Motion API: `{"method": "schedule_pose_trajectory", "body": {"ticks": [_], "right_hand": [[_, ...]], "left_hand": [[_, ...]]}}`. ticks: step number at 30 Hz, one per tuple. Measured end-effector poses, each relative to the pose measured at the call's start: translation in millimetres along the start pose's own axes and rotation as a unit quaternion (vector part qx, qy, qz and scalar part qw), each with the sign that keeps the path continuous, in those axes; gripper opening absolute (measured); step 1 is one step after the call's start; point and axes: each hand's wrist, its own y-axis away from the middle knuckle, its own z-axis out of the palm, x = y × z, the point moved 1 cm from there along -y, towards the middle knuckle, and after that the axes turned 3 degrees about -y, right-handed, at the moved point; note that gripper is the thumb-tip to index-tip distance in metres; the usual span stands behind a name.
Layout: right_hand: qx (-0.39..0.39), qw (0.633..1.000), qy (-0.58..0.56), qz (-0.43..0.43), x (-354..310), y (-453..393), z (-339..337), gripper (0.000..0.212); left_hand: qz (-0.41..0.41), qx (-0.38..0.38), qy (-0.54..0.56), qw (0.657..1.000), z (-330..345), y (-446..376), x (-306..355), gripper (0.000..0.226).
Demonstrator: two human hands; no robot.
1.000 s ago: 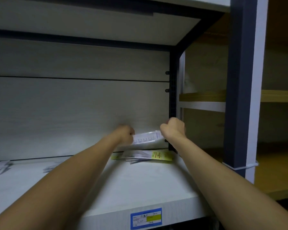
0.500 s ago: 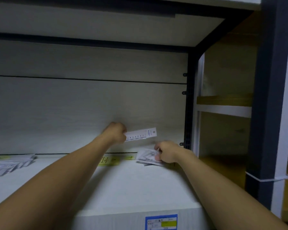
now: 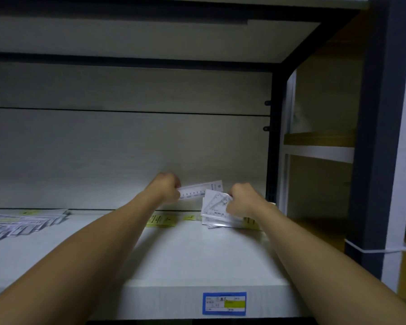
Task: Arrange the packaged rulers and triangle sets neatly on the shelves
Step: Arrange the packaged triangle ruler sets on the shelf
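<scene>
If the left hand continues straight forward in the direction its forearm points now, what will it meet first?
Most likely the pale back panel of the shelf. The left hand, gripping a packaged ruler, looks close to that panel, with nothing visible between them, though depth is hard to judge from this one view.

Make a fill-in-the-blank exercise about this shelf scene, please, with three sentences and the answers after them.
1. The left hand holds a packaged ruler above the ____.
2. The right hand grips packets of triangle sets, and they are lifted at the end nearer the ____ hand.
3. The price label on the front edge of the shelf has a ____ border.

Missing words: shelf; left; blue
</scene>
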Motion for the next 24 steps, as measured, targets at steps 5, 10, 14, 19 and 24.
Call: {"method": "schedule_pose_trajectory", "body": {"ticks": [5,10,14,19,24], "right_hand": [[0.052,0.999,0.001,-0.007,1.3,4.5,-5.5,0.01],[0.117,0.993,0.014,0.0,8.6,12.2,-12.5,0.011],[0.164,0.987,0.0,0.002,7.9,13.2,-20.5,0.012],[0.132,0.991,0.01,-0.028,-20.4,6.7,-20.4,0.005],[0.097,0.994,0.017,-0.04,-65.2,-7.2,0.3,0.009]], "left_hand": [[-0.012,-0.002,0.008,1.0,-3.5,9.2,2.0,0.013],[-0.024,0.01,0.023,0.999,-11.4,13.3,3.8,0.013],[-0.027,0.023,0.036,0.999,-19.4,15.9,-0.1,0.016],[-0.028,0.042,0.03,0.998,-32.1,19.5,-28.6,0.022],[-0.018,0.017,0.025,0.999,-31.2,25.9,-70.8,0.014]]}}
